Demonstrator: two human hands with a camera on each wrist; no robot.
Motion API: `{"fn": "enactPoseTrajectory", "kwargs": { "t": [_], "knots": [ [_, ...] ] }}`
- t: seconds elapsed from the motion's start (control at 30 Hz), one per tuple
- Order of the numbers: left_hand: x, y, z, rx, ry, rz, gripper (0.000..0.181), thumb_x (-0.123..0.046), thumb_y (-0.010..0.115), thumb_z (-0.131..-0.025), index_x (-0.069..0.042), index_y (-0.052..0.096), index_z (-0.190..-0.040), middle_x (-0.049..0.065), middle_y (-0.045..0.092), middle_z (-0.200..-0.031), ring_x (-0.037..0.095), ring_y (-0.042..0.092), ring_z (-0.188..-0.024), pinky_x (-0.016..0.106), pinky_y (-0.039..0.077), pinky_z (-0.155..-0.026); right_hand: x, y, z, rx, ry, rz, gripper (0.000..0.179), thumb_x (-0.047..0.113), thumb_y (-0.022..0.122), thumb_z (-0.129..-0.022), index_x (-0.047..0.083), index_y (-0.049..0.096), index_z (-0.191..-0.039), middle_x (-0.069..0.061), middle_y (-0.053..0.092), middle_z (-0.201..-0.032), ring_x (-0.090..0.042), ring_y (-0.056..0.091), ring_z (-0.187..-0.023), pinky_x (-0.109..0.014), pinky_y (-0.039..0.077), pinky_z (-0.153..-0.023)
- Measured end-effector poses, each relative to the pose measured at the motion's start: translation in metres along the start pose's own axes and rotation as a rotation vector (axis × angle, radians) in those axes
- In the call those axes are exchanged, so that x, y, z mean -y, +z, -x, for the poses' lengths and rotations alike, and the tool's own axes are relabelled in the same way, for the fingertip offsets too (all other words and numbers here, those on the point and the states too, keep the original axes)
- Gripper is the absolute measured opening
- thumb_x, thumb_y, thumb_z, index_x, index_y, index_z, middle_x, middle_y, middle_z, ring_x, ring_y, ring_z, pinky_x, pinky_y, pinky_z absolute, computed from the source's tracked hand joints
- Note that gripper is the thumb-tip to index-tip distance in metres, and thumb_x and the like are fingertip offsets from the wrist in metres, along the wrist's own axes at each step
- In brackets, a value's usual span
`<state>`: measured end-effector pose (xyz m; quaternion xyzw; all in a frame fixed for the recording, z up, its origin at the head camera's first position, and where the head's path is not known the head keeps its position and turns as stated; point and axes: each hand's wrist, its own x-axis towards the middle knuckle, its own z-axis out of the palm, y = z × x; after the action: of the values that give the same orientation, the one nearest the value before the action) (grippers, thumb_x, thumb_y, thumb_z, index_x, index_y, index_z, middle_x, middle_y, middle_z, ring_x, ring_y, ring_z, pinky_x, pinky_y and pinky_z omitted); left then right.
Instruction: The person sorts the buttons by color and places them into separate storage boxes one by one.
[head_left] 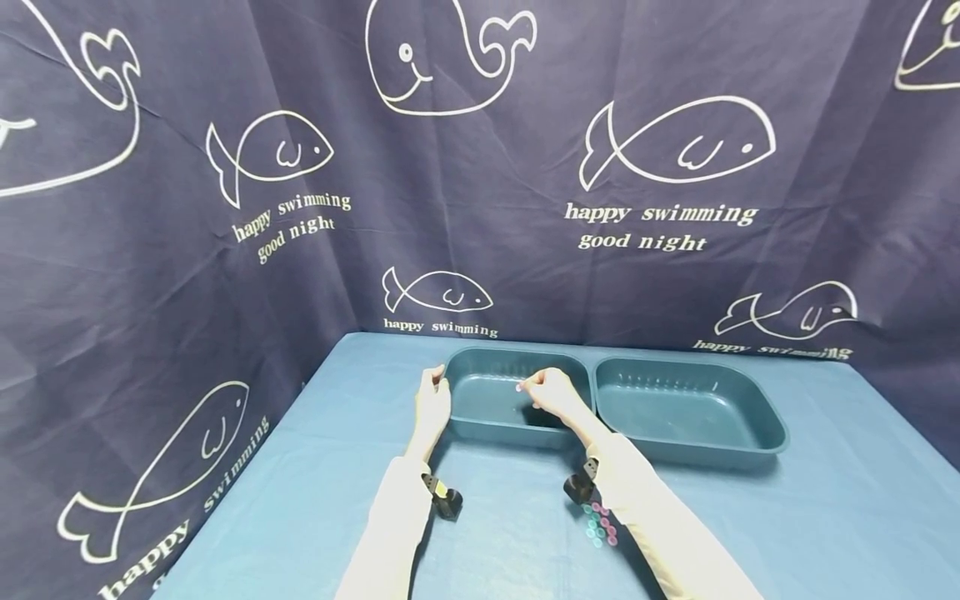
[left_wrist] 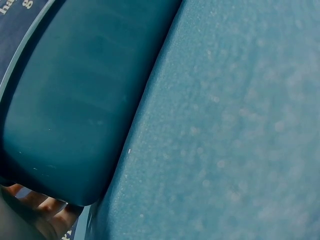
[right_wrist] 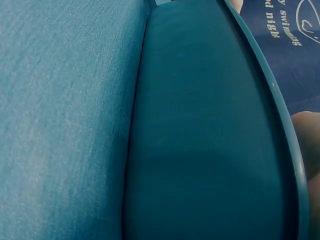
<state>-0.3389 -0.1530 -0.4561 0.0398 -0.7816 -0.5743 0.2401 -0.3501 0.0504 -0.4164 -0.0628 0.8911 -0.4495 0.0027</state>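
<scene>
Two dark teal plastic bins stand side by side. At the left end of the left bin (head_left: 487, 431), my left hand (head_left: 432, 408) holds the end wall. Its fingers (left_wrist: 50, 207) lie against the outside of that wall in the left wrist view. My right hand (head_left: 553, 393) reaches over the left bin, pinching a small pink ring (head_left: 519, 387) between thumb and fingertips. Another bit of pink shows just below that hand. In the right wrist view, the bin's front wall (right_wrist: 200, 125) hides most of the right hand.
The right bin (head_left: 690, 408) sits against the left one. Several small pink and teal rings (head_left: 604, 523) lie on the blue tablecloth (head_left: 510, 533) near my right forearm. A dark curtain (head_left: 525, 183) with white fish drawings hangs behind the table.
</scene>
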Motion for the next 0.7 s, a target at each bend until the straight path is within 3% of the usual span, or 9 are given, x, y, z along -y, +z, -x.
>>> {"fn": "enactPoseTrajectory", "kwargs": {
  "t": [0.23, 0.53, 0.7],
  "knots": [
    [0.0002, -0.0002, 0.0006, 0.001, 0.007, -0.013, 0.024, 0.001, 0.043, -0.092, 0.006, 0.052, -0.114, 0.026, 0.055, -0.125, 0.039, 0.055, -0.113, 0.048, 0.042, -0.097, -0.0001, 0.0005, -0.0001, -0.002, 0.010, 0.011, 0.025, 0.017, 0.060, -0.085, -0.004, 0.070, -0.094, -0.017, 0.070, -0.088, -0.008, 0.057, -0.054, -0.022, 0.045, -0.055],
    [-0.0007, 0.0013, 0.0006, -0.001, 0.006, -0.007, 0.024, 0.000, 0.043, -0.092, 0.006, 0.052, -0.114, 0.026, 0.055, -0.125, 0.040, 0.055, -0.113, 0.049, 0.042, -0.097, -0.0003, -0.0018, 0.0005, -0.007, 0.000, 0.006, 0.023, 0.017, 0.062, -0.084, -0.004, 0.069, -0.087, -0.015, 0.069, -0.085, -0.007, 0.055, -0.052, -0.021, 0.042, -0.054],
    [0.0005, 0.0005, 0.0003, -0.002, 0.007, 0.004, 0.025, 0.000, 0.043, -0.092, 0.006, 0.052, -0.114, 0.027, 0.055, -0.124, 0.040, 0.055, -0.113, 0.049, 0.042, -0.097, -0.0006, -0.0046, 0.0019, 0.004, -0.009, -0.002, 0.024, 0.018, 0.061, -0.084, -0.004, 0.070, -0.091, -0.015, 0.069, -0.085, -0.007, 0.056, -0.053, -0.021, 0.043, -0.053]
  ]
}}
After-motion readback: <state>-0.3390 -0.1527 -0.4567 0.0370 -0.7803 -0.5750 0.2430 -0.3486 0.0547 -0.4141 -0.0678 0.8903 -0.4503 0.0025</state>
